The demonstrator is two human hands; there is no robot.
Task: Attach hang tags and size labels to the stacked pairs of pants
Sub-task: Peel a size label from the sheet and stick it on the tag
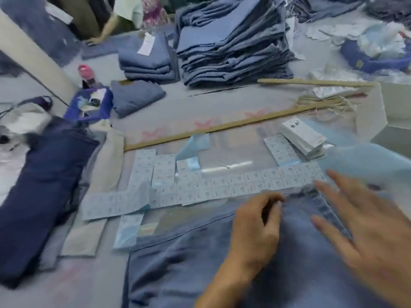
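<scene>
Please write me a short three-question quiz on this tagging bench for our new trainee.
1. True or false: the right hand lies with fingers spread over the pants.
2. Where is the stack of hang tags? A) left of the label sheets B) beyond their right end C) on the tall pile
3. What does the left hand rest on?

Key
1. True.
2. B.
3. The pants, near the waistband; its fingers are curled, and blur hides whether they pinch anything.
</scene>
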